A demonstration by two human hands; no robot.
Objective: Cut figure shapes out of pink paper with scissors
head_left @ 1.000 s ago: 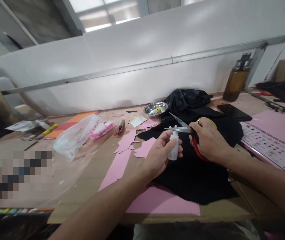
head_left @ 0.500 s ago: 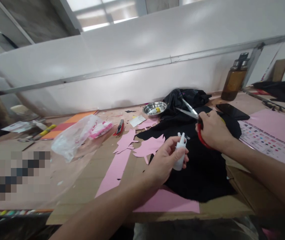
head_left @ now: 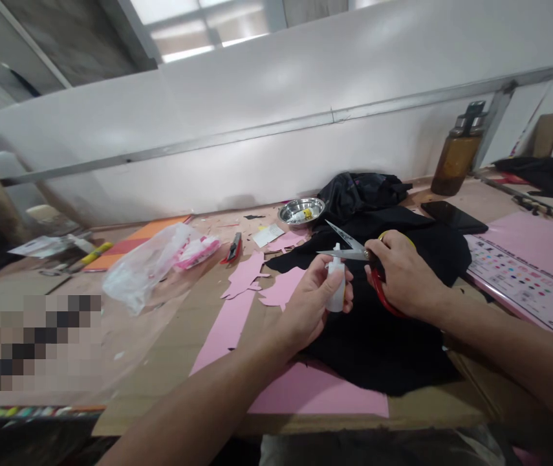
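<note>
My left hand (head_left: 315, 291) is closed around a small white squeeze bottle (head_left: 336, 292), held upright with its narrow nozzle pointing up. My right hand (head_left: 397, 268) grips the handles of a pair of scissors (head_left: 352, 248), one of them red. The blades are spread apart and point left, with the lower blade across the bottle's nozzle; whether it touches is too small to tell. Beneath both hands lies black fabric (head_left: 383, 353). Pink cut-out paper shapes (head_left: 243, 277) rest on the cardboard (head_left: 160, 362) left of my left hand.
A metal bowl (head_left: 301, 211) with a small yellow-labelled item stands behind the hands. Nearby are a red utility knife (head_left: 232, 248) and a clear plastic bag (head_left: 138, 272). To the right lie a phone (head_left: 455, 216) and a printed colour chart (head_left: 519, 278), below an amber bottle (head_left: 456, 162).
The scissors have come down and left, from above the bottle to its nozzle. My left hand has shifted slightly left and up with the bottle.
</note>
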